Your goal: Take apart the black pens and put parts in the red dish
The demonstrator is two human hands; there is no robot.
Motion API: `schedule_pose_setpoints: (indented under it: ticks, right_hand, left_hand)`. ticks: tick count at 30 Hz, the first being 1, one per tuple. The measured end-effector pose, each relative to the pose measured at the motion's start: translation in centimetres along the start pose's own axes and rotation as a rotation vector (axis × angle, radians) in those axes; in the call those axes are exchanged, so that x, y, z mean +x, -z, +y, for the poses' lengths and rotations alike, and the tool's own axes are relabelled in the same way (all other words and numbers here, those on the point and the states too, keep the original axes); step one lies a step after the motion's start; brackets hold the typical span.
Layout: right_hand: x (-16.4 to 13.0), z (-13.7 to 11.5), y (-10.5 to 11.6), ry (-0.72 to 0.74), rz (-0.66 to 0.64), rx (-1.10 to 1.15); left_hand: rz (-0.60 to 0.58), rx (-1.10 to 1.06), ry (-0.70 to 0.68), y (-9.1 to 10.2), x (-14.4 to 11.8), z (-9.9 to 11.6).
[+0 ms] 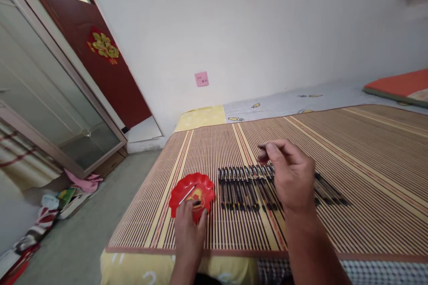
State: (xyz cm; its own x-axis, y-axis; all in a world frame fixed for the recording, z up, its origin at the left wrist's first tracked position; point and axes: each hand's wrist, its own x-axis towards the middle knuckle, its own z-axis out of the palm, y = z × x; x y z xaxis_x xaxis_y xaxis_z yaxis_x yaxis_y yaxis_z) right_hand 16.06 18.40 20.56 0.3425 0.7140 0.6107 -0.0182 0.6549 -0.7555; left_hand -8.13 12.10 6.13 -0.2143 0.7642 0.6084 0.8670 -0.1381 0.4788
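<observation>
My left hand reaches over the near rim of a red scalloped plate, its thumb and fingers apart. A thin white stick, perhaps a pen refill, lies in the plate just beyond the fingers. A small dark piece by the fingertips is too blurred to name. My right hand is raised above a row of black-capped pens, its fingers pinched together. Something small and dark shows at its fingertips; I cannot make out what. The pens lie side by side, partly hidden behind this hand.
More pens lie slanted right of my right wrist. Everything rests on a striped mat over a bed. A pink note is stuck to the white wall. An orange folded cloth lies far right; a glass-panelled door stands left.
</observation>
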Motion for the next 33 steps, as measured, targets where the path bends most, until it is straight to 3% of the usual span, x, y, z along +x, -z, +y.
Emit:
schedule_pose_setpoints:
  ticks: [6, 9, 20, 25, 29, 33]
  right_hand:
    - [0.8, 1.7, 1.0, -0.038, 0.006, -0.012]
    - [0.8, 2.3, 1.3, -0.061, 0.031, -0.016]
    - [0.8, 2.9, 2.3, -0.091, 0.024, -0.033]
    - [0.9, 3.4, 2.5, -0.103, 0.022, -0.019]
    - [0.9, 3.6, 2.6, -0.121, 0.012, -0.012]
    - [1.0, 3.8, 2.8, -0.123, 0.019, -0.019]
  left_hand:
    - [-0.208, 0.358, 0.013, -1.0, -0.7, -1.5]
    - [-0.267, 0.430, 0.025, -1.4, -1.2, -1.4]
    - [-0.218, 0.462, 0.006, -1.7, 0.0, -2.5]
    - [-0.111, 0.171, -0.131, -2.3, -0.1, 0.6]
    - [-0.262, 0.014, -0.070, -4.6, -0.6, 3.3]
    - [-0.349, 0.064, 0.080, -6.8, 0.0, 3.7]
